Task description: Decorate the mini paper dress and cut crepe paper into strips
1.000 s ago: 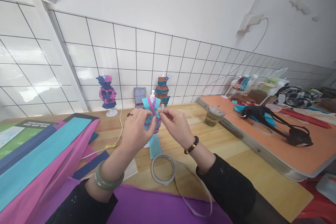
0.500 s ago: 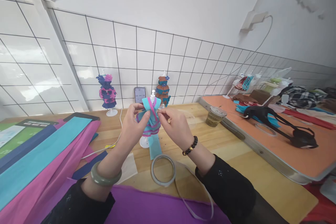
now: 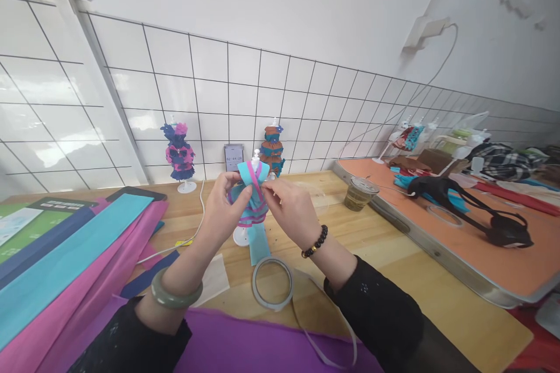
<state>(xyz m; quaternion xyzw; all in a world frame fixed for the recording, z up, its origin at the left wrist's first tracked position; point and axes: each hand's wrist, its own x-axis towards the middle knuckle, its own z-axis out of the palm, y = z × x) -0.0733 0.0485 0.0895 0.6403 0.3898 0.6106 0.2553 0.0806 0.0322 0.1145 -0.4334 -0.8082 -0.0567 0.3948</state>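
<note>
A small white mannequin stands on the wooden table, wearing a turquoise paper dress with pink trim (image 3: 252,198). My left hand (image 3: 221,213) grips the dress at its left side, thumb and fingers closed on the waist. My right hand (image 3: 289,210) pinches the dress front near the pink collar strip from the right. A turquoise paper strip (image 3: 259,243) hangs down from the dress to the table. A roll of tape (image 3: 272,281) lies just in front of the mannequin base, with a loose band trailing toward me.
Sheets of turquoise, pink and navy paper (image 3: 65,256) lie at the left, purple fabric (image 3: 245,347) near me. Two dressed mannequins (image 3: 178,154) (image 3: 271,148) and a phone (image 3: 233,157) stand by the tiled wall. A cup (image 3: 359,193) and an orange tray (image 3: 476,245) sit right.
Both hands have shifted slightly on the dress; my right fingers moved in from the side to the dress front. The mannequin stays in place.
</note>
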